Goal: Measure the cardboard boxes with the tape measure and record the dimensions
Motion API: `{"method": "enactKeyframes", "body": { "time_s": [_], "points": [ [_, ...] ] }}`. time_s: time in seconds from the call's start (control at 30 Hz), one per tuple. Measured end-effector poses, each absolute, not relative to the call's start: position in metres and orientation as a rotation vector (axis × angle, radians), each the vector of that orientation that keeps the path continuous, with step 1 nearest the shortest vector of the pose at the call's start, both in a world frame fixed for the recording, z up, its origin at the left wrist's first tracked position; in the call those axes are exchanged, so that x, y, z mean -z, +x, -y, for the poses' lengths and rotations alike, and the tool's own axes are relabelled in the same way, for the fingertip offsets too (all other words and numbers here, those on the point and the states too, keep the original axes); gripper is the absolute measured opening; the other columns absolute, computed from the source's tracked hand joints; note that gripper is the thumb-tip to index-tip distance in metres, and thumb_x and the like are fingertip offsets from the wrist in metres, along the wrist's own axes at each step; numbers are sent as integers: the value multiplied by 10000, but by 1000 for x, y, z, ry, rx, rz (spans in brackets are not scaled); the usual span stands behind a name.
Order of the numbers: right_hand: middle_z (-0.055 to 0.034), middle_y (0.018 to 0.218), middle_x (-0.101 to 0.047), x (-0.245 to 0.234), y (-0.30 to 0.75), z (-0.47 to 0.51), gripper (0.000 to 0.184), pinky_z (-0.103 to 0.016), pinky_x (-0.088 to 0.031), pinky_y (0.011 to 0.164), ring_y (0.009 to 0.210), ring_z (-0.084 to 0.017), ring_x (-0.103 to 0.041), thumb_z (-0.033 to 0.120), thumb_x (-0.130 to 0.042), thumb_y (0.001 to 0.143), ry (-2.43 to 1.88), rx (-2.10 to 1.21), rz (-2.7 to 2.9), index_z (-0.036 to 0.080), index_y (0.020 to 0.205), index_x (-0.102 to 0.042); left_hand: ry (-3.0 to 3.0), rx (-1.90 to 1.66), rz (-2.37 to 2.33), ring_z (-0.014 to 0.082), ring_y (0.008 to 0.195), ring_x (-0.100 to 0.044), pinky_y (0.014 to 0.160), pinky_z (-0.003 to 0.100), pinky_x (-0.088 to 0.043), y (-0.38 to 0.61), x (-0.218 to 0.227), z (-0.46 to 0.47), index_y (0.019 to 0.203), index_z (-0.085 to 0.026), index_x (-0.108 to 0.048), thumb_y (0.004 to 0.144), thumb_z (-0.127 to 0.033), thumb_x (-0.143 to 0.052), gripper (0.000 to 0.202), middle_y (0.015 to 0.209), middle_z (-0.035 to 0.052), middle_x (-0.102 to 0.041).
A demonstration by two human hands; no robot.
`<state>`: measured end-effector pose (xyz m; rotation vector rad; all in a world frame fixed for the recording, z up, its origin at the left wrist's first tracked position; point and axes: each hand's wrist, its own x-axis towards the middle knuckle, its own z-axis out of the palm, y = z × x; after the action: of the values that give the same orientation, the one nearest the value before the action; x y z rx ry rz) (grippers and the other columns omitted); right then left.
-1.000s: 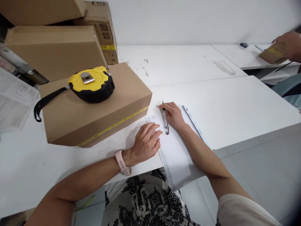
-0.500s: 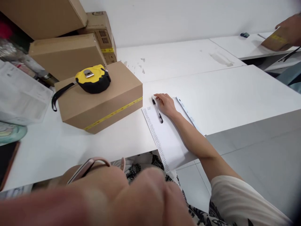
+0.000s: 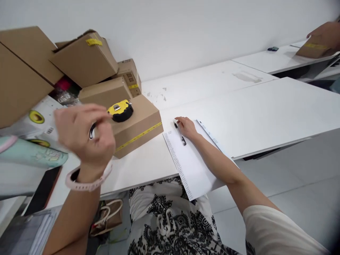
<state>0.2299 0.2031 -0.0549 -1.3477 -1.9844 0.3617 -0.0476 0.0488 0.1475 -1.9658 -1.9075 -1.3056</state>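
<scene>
Head view, right hand: the right hand (image 3: 187,127) lies flat on the sheet of paper (image 3: 190,163), fingertips at the top end of the pen (image 3: 180,134).
Right grip: loose and open. The fingers lie beside the pen, not wrapped round it.
Pen: flat on the upper part of the sheet, slanting, just left of the right hand.
Sheet of paper: on the white worktop (image 3: 252,113), with its near corner hanging over the edge towards the person.
Left hand: the left hand (image 3: 85,132) is up in the air and blurred, a pink wristband (image 3: 85,183) at the wrist.
Left grip: fingers curled in. I cannot tell whether they pinch anything.
Behind the left hand: a yellow tape measure (image 3: 120,110) on top of a cardboard box (image 3: 140,122), which sits just left of the sheet.
Further left: more stacked boxes (image 3: 85,60) and a green bottle (image 3: 32,156) at the edge of the picture.
Far right: another person's hand (image 3: 322,33) on a small carton (image 3: 313,49), well apart.
Step in hand, as I judge it: a pause over the paper, with the pen down.
Next move calls for: to write, the right fingers must close round the pen and lift it, and the overhanging sheet must be kept steady.
</scene>
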Motion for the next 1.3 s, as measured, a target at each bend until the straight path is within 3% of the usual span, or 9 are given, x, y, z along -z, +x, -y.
{"method": "enactKeyframes", "body": {
  "time_s": [0.13, 0.23, 0.33, 0.5, 0.8, 1.07, 1.3],
  "points": [
    [-107, 1080, -751, 57, 230, -205, 413, -410, -482, 942, 1031, -269, -614, 89, -416, 908, -1351, -368, 1999, 158, 1230, -666, -1923, 1192, 1868, 325, 1427, -384, 1225, 504, -257, -65, -140, -105, 1408, -103, -454, 800, -354, -713, 707, 1490, 154, -468],
    [-109, 1098, -747, 58, 229, -206, 390, -416, -483, 944, 1047, -272, -614, 121, -419, 925, -1348, -361, 1990, 165, 1219, -672, -1909, 1184, 2181, 361, 1462, -346, 1223, 505, -265, -80, -126, -133, 1497, -123, -351, 760, -476, -763, 915, 1576, 174, -392],
    [-110, 1109, -742, 59, 228, -205, 393, -424, -485, 930, 1038, -276, -611, 119, -414, 922, -1366, -379, 1980, 163, 1214, -674, -1896, 1156, 2379, 364, 1407, -436, 1189, 501, -323, -86, -116, -141, 1469, -180, -425, 747, -536, -756, 871, 1533, 156, -468],
    [-115, 1107, -738, 58, 228, -205, 414, -438, -496, 887, 1015, -283, -608, 95, -412, 892, -1367, -402, 1983, 162, 1197, -685, -1929, 1053, 2342, 329, 1340, -507, 1154, 470, -367, -87, -111, -141, 1433, -184, -479, 725, -546, -755, 841, 1452, 155, -535],
    [-110, 1079, -741, 62, 229, -207, 419, -421, -482, 893, 1000, -278, -612, 97, -405, 877, -1366, -372, 1975, 150, 1179, -691, -1946, 1003, 2345, 328, 1340, -488, 1142, 456, -359, -86, -112, -143, 1431, -180, -457, 710, -538, -741, 854, 1429, 160, -512],
    [-100, 1037, -747, 61, 231, -205, 403, -421, -494, 887, 979, -272, -628, 116, -408, 879, -1348, -381, 1954, 163, 1143, -709, -1959, 1002, 2373, 363, 1343, -474, 1141, 515, -362, -84, -113, -141, 1435, -199, -443, 694, -495, -782, 867, 1402, 151, -510],
    [-95, 1013, -754, 63, 232, -205, 382, -422, -507, 868, 978, -275, -639, 146, -413, 881, -1353, -405, 1921, 177, 1119, -711, -2022, 1057, 2341, 347, 1347, -468, 1137, 471, -367, -87, -110, -140, 1471, -154, -433, 691, -532, -760, 926, 1402, 167, -489]
  ]
}}
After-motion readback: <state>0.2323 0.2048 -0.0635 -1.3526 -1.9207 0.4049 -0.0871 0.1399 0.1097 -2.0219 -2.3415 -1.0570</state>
